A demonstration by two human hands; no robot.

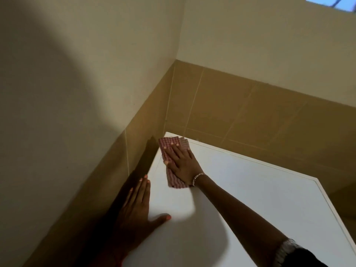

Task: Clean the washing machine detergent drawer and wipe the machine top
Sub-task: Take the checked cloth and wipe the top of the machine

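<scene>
Closest to me is the machine top (pixel 250 199): plain white, smooth, flat, with a thin raised border running round its edge and a soft-edged shadow across its near part. My left hand (pixel 137 205) lies flat along the top's left edge, fingers straight and together pointing toward the back, thumb splayed out to the right onto the white. It isn't gripping anything, just resting there palm down.

My right arm reaches diagonally across the top from its near right side. There's a dark sleeve (pixel 300 255) with a pale patterned cuff at the elbore end, sorry, elbow end, and a thin beaded bracelet (pixel 198 177) on the wrist. My right hand (pixel 181 162) is spread palm down with the fingers straight and a bit fanned, pressing on the cloth (pixel 174 182). That's a red-and-white checked rag, folded into a long strip, lying at the top's back-left corner, with one end sticking out past my fingertips and the other by my wrist.

Left of the top there's a narrow dark gap (pixel 142 164) between it and the side wall. Behind and beside the top runs a band of big tan tiles (pixel 250 105), matte, with pale grout lines. Above that is plain cream painted wall (pixel 77 64), meeting in a corner just behind the top's back-left corner. Way up past the top's far right, a sliver of bright window (pixel 331 2) shows.
</scene>
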